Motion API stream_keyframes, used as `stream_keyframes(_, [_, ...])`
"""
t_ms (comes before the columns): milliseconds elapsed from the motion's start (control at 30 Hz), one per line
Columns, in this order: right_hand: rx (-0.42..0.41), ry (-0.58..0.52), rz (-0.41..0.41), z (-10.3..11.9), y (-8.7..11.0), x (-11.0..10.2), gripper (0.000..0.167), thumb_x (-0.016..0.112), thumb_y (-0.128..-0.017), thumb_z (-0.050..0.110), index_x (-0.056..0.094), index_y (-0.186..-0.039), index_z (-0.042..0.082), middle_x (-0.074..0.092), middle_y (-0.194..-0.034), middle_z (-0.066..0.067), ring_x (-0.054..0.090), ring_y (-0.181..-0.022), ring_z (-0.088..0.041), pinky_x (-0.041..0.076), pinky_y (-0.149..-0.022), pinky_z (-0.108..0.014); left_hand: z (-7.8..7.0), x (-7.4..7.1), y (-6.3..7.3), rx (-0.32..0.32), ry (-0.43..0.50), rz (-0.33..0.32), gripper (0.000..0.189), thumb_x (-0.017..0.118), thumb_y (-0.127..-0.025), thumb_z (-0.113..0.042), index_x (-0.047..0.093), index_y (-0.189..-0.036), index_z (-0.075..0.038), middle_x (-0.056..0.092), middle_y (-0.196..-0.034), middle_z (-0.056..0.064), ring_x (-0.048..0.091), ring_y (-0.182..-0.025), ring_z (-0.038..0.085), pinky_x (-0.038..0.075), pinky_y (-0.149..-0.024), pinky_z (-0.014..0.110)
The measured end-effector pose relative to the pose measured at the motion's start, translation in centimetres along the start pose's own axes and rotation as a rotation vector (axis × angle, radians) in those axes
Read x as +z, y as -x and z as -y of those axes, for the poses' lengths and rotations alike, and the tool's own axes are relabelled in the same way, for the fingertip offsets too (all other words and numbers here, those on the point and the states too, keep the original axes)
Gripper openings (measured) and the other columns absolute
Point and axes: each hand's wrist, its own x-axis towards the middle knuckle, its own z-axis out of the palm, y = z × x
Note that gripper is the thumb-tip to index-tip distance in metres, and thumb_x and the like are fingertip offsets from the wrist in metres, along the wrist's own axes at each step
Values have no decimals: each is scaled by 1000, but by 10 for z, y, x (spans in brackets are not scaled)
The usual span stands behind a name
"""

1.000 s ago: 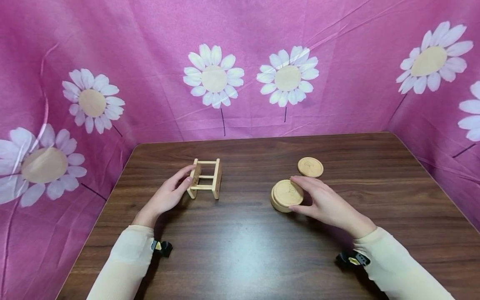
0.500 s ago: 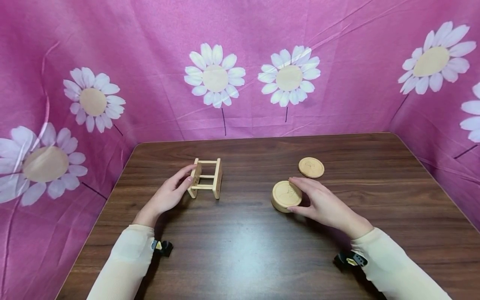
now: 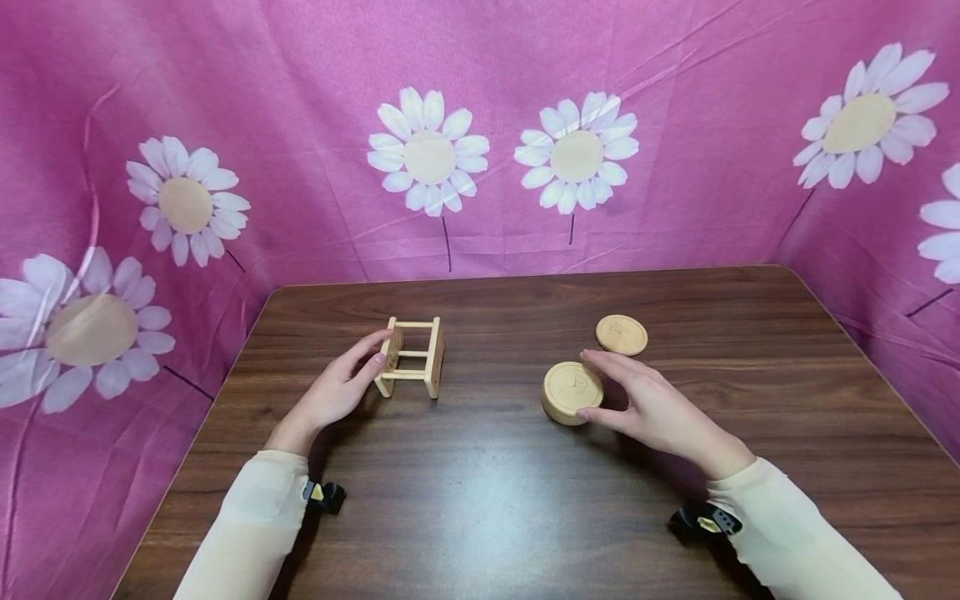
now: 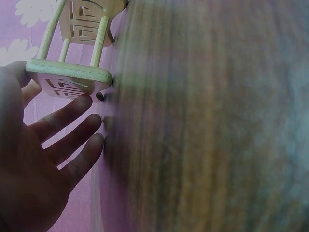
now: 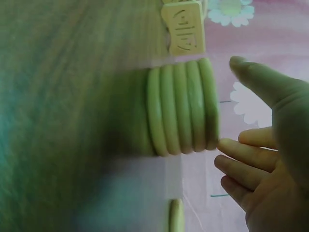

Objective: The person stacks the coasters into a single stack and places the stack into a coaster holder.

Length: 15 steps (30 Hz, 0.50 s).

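A small wooden coaster holder (image 3: pixel 410 375) with two carved end panels and crossbars stands left of the table's middle. My left hand (image 3: pixel 337 392) holds its left panel; in the left wrist view the thumb is at the panel's edge and a finger touches its outer face. To the right is a neat stack of several round wooden coasters (image 5: pixel 183 108), its top coaster (image 3: pixel 573 387) marked with a thin line drawing. My right hand (image 3: pixel 652 404) is at the right rim of that stack, thumb and fingers spread, with a fingertip close to or touching the top coaster.
One single coaster (image 3: pixel 622 334) lies flat on the brown wood-grain table (image 3: pixel 480 483), behind the stack. A pink cloth (image 3: pixel 502 242) with large white daisies hangs around the table's back and sides.
One second ago the top coaster sat offset on the stack, between my right thumb and fingers. It now lies aligned and my right fingers have spread slightly. My left hand stays put.
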Motion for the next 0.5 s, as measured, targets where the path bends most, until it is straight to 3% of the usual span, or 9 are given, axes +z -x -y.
stream_keyframes(100, [11, -12, -24, -2, 1, -6, 68, 89, -91, 23, 61, -147, -2, 67, -147, -21, 61, -139, -42, 47, -113, -57, -1, 0, 1, -3, 7, 0, 47, 50, -115, -21, 49, -162, -14, 64, -147, 24, 60, -135, 39, 40, -119, 65])
stream_keyframes(200, [35, -21, -44, -6, 2, -12, 66, 88, -92, 23, 62, -147, 0, 68, -146, -18, 62, -138, -39, 47, -116, -41, -1, -1, 1, -9, 10, 5, 47, 50, -116, -21, 48, -163, -15, 64, -146, 25, 60, -136, 40, 40, -119, 65])
stream_keyframes(300, [50, -19, -65, -12, 2, -15, 66, 88, -91, 21, 62, -148, 0, 68, -146, -18, 64, -136, -39, 40, -117, -21, -1, -1, 1, -11, 8, 7, 48, 50, -116, -21, 48, -163, -15, 64, -147, 25, 59, -136, 41, 40, -120, 65])
stream_keyframes(400, [64, -1, -77, -18, 2, -17, 67, 89, -91, 20, 62, -148, 0, 68, -146, -19, 66, -134, -40, 44, -118, -28, -1, 0, 1, -11, 7, 8, 48, 49, -116, -21, 47, -163, -15, 63, -148, 25, 59, -137, 41, 40, -119, 65])
stream_keyframes(500, [88, 12, -74, -25, 1, -19, 67, 89, -91, 21, 61, -148, 0, 68, -145, -20, 65, -134, -42, 48, -114, -51, 0, 0, 1, -13, 8, 8, 48, 49, -116, -22, 47, -163, -15, 63, -149, 25, 59, -137, 41, 40, -119, 65])
